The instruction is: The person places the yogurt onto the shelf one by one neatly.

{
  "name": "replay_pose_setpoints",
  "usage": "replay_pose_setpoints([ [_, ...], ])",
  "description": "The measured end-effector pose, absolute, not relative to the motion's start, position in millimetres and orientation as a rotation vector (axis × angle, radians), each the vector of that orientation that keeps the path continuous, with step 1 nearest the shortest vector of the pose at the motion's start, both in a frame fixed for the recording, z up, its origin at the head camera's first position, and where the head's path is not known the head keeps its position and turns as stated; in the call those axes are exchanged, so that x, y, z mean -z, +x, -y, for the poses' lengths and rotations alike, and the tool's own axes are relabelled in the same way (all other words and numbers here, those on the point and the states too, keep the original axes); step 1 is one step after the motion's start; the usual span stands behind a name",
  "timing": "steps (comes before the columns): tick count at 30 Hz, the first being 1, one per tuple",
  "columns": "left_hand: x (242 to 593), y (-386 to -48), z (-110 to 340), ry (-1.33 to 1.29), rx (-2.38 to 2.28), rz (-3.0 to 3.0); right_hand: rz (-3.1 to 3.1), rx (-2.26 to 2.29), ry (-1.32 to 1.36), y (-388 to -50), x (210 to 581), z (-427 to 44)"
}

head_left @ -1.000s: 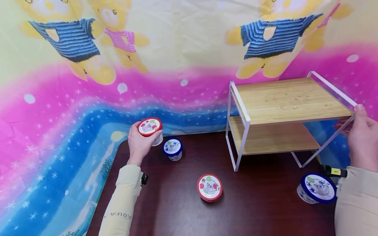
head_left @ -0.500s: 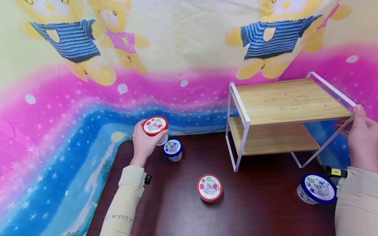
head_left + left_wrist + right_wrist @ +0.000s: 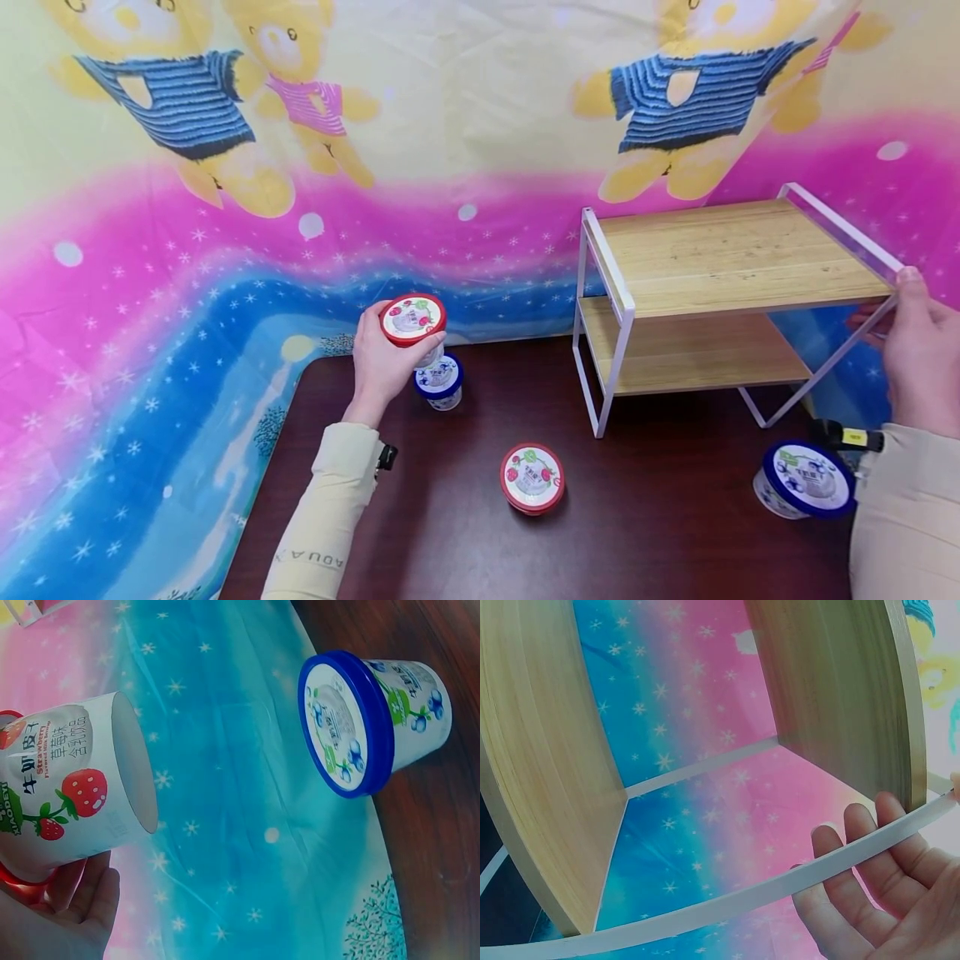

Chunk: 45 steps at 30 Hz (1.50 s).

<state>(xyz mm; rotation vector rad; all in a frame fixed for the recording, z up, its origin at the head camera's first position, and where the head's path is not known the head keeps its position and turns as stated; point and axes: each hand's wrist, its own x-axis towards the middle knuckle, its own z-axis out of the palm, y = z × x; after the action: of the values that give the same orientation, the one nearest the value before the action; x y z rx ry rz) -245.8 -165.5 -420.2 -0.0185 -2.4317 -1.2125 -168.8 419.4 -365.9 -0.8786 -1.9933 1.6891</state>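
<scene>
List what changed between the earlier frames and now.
The left hand moved rightward, carrying the red-lidded tub it already held; in the head view that tub now overlaps a blue-lidded tub. Nothing was newly grasped or released. The right hand stayed on the shelf rack; the other two tubs stayed put.

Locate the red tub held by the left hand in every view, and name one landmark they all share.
Head: the red tub is left of centre, in the left hand, partly overlapping the blue tub.
Left wrist: the red tub is at the left edge, lid end cut off.
Right wrist: not in it.
Shared landmark: the snowflake backdrop.
</scene>
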Motion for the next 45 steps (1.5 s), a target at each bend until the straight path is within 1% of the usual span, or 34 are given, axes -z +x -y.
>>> replay_pose_setpoints([
  [25, 418, -234, 138, -0.128, 1.255, 2.399, 1.986, -1.71, -0.805, -170, 369, -421],
  [45, 414, -227, 118, -0.232, 1.262, 2.375, 2.0, -1.716, -0.847, -167, 366, -419],
])
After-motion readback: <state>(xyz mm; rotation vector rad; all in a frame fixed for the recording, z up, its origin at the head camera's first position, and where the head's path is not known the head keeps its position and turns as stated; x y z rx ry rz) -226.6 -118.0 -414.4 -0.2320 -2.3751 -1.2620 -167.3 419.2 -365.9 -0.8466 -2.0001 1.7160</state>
